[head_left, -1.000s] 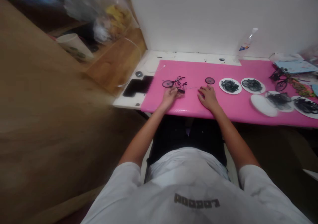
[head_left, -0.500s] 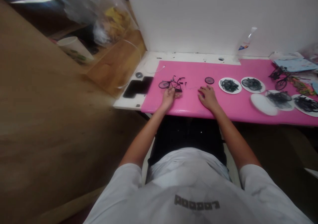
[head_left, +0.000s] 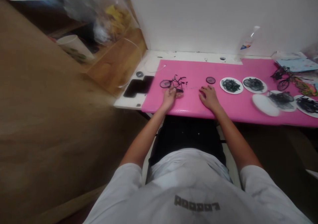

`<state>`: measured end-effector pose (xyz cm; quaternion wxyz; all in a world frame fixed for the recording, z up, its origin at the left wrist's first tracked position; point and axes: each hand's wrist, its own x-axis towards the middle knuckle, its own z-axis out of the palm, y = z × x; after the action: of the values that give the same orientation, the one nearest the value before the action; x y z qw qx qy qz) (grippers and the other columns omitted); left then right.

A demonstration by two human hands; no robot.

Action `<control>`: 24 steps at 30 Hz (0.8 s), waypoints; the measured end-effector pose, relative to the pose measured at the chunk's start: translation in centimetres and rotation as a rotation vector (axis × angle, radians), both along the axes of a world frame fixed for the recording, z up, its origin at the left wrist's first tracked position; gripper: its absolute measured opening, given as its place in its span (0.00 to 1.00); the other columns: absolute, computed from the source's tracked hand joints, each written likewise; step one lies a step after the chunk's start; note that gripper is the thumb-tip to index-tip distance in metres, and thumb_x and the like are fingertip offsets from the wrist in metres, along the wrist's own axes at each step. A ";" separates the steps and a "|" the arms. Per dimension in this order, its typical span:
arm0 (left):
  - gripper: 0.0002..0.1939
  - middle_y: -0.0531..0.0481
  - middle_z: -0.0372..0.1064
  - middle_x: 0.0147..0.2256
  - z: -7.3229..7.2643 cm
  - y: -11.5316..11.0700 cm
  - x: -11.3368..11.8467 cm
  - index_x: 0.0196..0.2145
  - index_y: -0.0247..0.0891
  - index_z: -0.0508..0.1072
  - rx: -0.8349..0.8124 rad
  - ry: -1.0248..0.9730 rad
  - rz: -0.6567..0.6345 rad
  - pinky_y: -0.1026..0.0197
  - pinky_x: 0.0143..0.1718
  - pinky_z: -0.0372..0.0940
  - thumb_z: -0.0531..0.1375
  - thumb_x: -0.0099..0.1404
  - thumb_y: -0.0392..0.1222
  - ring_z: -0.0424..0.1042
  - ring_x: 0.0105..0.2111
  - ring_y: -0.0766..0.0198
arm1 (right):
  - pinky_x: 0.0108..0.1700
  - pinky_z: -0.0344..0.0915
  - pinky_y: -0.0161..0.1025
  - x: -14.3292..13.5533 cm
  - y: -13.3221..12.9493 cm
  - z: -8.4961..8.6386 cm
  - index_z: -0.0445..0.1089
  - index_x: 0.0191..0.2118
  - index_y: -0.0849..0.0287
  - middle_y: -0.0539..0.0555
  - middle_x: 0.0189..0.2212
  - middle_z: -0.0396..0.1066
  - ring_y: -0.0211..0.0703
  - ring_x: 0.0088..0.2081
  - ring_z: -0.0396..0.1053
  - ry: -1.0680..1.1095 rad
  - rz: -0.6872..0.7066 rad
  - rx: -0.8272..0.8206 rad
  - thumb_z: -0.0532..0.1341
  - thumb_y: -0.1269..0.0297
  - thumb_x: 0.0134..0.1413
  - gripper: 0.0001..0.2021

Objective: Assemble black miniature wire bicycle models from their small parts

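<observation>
Compared with a second ago, the small bicycle [head_left: 175,84] sits slightly further left, nearer the two dark phones [head_left: 135,88], while both hands keep nearly the same places. It lies on the pink sheet [head_left: 190,103] that covers most of the white counter [head_left: 128,102], with its one clearly visible wheel pointing left.

The person's left hand [head_left: 170,97] grasps the bicycle by its lower part, thumb and fingers closed there; the exact spot they pinch is hidden. The right hand [head_left: 209,96] rests on the sheet with bent fingers, well apart from the bicycle. Something small and dark shows by those fingertips, but I cannot tell whether they grip it.

Between the hands lie a tiny dark piece [head_left: 186,83], just beside the bicycle, and a faint thin strand. Just beyond the right hand is a loose wheel [head_left: 210,80]. Further right are white plates bearing dark parts [head_left: 231,85], with a blurred white disc [head_left: 265,105] in front of them. Another small bicycle [head_left: 282,78] stands near some papers [head_left: 295,64], and a clear bottle [head_left: 249,41] is by the wall.
</observation>
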<state>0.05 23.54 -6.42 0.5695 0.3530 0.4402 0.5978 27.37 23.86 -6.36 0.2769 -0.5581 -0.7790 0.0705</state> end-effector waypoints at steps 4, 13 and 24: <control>0.23 0.47 0.80 0.33 -0.3 0.2 -0.1 0.58 0.35 0.64 0.004 -0.003 -0.027 0.57 0.44 0.78 0.67 0.77 0.50 0.86 0.35 0.58 | 0.76 0.57 0.69 0.0 0.1 -0.1 0.80 0.61 0.63 0.66 0.66 0.75 0.71 0.74 0.58 0.001 0.008 0.007 0.57 0.57 0.70 0.24; 0.20 0.48 0.80 0.32 -0.1 0.2 -0.1 0.58 0.34 0.64 0.004 0.000 -0.041 0.57 0.45 0.78 0.65 0.78 0.46 0.86 0.35 0.57 | 0.75 0.58 0.69 0.1 0.2 0.1 0.78 0.62 0.60 0.66 0.67 0.73 0.68 0.74 0.58 0.034 -0.012 0.032 0.57 0.58 0.70 0.22; 0.20 0.47 0.80 0.32 0.3 0.1 -0.1 0.60 0.32 0.65 -0.015 0.011 -0.042 0.54 0.47 0.78 0.64 0.79 0.45 0.85 0.32 0.58 | 0.73 0.59 0.75 -0.2 -2.9 11.6 0.68 0.72 0.54 0.63 0.72 0.67 0.69 0.75 0.61 0.184 0.121 0.254 0.43 0.46 0.82 0.30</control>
<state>-0.01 23.63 -6.08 0.5822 0.3612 0.4401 0.5805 27.19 21.00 5.26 0.4105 -0.4621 -0.7852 0.0387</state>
